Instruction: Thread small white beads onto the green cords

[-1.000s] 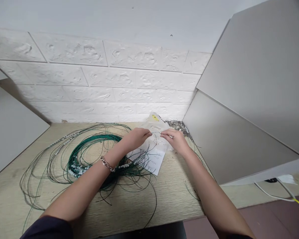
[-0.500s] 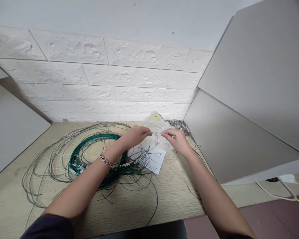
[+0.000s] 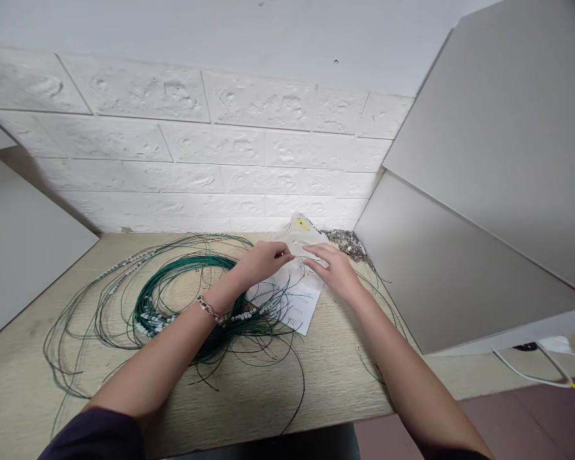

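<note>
Fingers of the right hand [image 3: 339,269] have spread mid-frame, while the left hand [image 3: 264,260] pinches a thin, dark-and-white beaded strand [image 3: 303,257], probably light, limp, best held near its ends.

There are two hands [image 3: 268,260] [image 3: 336,271], one thin strand [image 3: 300,257] between them, one bracelet [image 3: 209,310], one plastic bag [image 3: 297,236], one paper sheet [image 3: 304,311] and many green wires [image 3: 191,262] (too tangled to count).

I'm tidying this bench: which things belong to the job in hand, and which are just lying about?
Likely the job's:
- thin string, pinched by the left hand, right hand beside it, fingers parted
- green wire coil
- plastic bag
- paper, perhaps notes

Probably just lying about:
- heap of small bits
- white cable
</note>
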### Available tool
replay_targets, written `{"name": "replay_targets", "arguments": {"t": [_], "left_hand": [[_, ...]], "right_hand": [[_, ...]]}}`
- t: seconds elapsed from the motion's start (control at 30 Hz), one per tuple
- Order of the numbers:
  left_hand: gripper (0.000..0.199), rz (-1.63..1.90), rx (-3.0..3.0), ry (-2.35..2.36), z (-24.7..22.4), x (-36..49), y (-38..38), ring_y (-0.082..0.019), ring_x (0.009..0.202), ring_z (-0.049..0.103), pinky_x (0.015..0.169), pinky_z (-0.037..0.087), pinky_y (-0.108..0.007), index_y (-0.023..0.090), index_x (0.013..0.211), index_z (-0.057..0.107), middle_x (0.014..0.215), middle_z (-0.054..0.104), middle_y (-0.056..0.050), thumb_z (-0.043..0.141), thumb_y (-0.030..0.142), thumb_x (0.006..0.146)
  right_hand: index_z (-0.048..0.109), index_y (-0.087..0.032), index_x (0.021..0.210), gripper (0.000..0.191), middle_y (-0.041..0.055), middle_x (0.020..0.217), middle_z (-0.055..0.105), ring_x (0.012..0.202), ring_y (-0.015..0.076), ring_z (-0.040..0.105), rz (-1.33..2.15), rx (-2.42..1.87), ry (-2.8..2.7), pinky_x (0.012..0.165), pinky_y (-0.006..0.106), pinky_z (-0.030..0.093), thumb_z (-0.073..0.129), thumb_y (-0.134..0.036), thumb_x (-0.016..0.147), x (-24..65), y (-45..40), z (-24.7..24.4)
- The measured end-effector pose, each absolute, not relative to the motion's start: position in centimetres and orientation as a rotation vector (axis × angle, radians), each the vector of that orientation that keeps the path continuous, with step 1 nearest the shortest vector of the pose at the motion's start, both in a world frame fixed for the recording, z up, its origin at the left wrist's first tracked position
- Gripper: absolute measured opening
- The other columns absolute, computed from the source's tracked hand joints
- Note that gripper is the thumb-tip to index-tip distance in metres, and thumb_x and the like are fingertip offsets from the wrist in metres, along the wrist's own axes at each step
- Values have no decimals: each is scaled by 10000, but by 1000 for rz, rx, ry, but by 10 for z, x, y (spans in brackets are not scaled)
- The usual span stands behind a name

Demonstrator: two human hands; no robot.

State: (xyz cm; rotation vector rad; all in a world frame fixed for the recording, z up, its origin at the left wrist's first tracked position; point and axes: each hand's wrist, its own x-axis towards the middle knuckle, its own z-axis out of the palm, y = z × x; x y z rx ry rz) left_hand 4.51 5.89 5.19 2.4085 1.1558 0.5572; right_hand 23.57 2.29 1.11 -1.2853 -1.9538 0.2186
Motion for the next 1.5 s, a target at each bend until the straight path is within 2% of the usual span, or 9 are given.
{"name": "replay_targets", "arguments": {"t": [0.17, 0.43, 0.63, 0.8, 1.0, 1.1, 1.17, 1.3, 1.5], "left_hand": [[246, 475, 2531, 1162, 48, 49, 56, -119, 570, 475, 548, 300, -234, 162, 718, 613, 601, 573, -11, 434, 304, 807], [248, 368, 2690, 1193, 52, 45, 60, -149, 619, 518, 553, 310, -245, 157, 736, 606, 657, 608, -44, 404, 267, 829], [262, 581, 2636, 1231, 63, 29, 73, -132, 624, 509, 573, 326, -235, 167, 715, 600, 653, 601, -18, 410, 308, 827], [233, 585, 2608, 1151, 55, 35, 71, -120, 617, 504, 572, 328, -227, 159, 703, 618, 650, 606, -17, 447, 282, 805], [232, 458, 2582, 1159, 47, 48, 61, -131, 611, 520, 569, 339, -235, 153, 730, 636, 680, 627, -35, 462, 291, 797], [243, 462, 2638, 1087, 41, 53, 59, -140, 654, 534, 610, 358, -242, 145, 730, 628, 712, 626, -47, 423, 247, 815], [264, 461, 2677, 1047, 36, 55, 59, -143, 679, 538, 637, 367, -246, 138, 722, 615, 722, 620, -54, 384, 209, 828], [267, 414, 2717, 1067, 32, 57, 59, -149, 693, 540, 656, 377, -256, 132, 720, 592, 721, 608, -58, 362, 193, 839], [254, 486, 2729, 1135, 50, 47, 60, -161, 710, 538, 638, 375, -263, 136, 759, 587, 738, 609, -64, 366, 231, 841]], "right_hand": [[653, -199, 883, 194, 36, 830, 650, 797, 158, 574, 131, -1291, -2065, 726, 266, 444, 486, -284, 833, 229, 31, -3], [622, -177, 951, 206, 69, 868, 638, 813, 169, 577, -6, -1382, -2150, 743, 274, 444, 450, -231, 850, 231, 38, -10], [618, -168, 901, 213, 70, 887, 641, 832, 170, 584, 35, -1485, -2071, 776, 297, 446, 413, -172, 844, 245, 44, -15], [587, -143, 1032, 380, 80, 1016, 618, 935, 165, 560, 105, -1460, -2067, 841, 287, 422, 397, -27, 725, 242, 40, -8], [611, -199, 877, 160, 23, 858, 633, 807, 169, 562, 63, -1486, -1963, 704, 287, 442, 520, -228, 748, 238, 23, 9], [602, -206, 956, 231, 39, 924, 625, 875, 180, 544, -28, -1335, -2064, 739, 287, 434, 554, -336, 771, 227, 21, 7], [608, -207, 971, 219, 46, 920, 631, 864, 170, 548, -46, -1278, -2151, 742, 276, 432, 514, -324, 812, 220, 23, 1], [645, -195, 839, 200, 46, 791, 642, 768, 157, 558, -83, -1319, -2167, 722, 267, 433, 471, -292, 844, 216, 30, -9], [650, -170, 848, 184, 61, 831, 646, 813, 169, 561, -41, -1376, -2116, 758, 280, 439, 495, -267, 830, 234, 42, -17]]}}
